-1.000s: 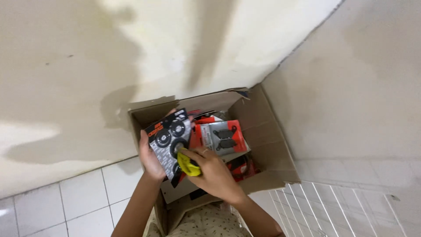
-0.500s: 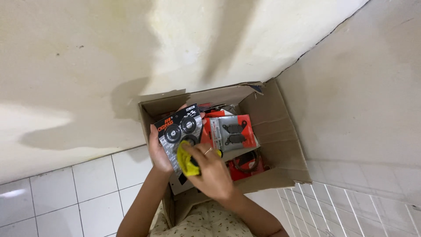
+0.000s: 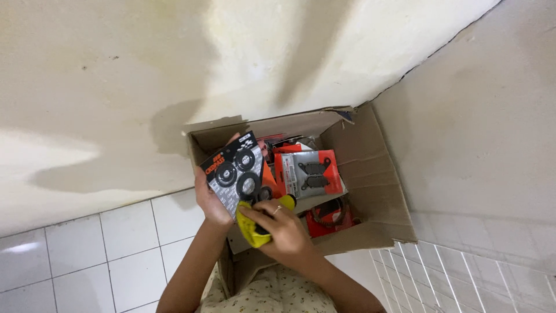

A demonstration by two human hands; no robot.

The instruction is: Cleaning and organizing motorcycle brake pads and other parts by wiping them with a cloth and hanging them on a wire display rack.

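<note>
The wall [image 3: 278,52] fills the upper part of the head view, pale and stained, meeting a white tiled floor [image 3: 87,249] at the lower left. Against that corner sits an open cardboard box [image 3: 376,174], its flaps splayed outward and its inside crowded with carded parts in plastic packs.

Among them lies a red-backed pack [image 3: 310,174] showing two dark shaped pads, tilted against the other contents; below it, deeper in the box, a round dark part on red card [image 3: 327,215] is half hidden.

The left hand [image 3: 211,200] holds a card of black rings [image 3: 240,174] upright over the box's left side, fingers curled behind it and the thumb on its near edge — a firm grip. The right hand [image 3: 284,232] presses a yellow cloth [image 3: 252,223] against the card's lower corner, fingers bunched round the cloth.

The step in hand looks like wiping the pack clean while it is held above the box. The next move would call for the left hand to keep the card steady — or turn it — so the cloth can reach the rest of its face without creasing the plastic.
</note>
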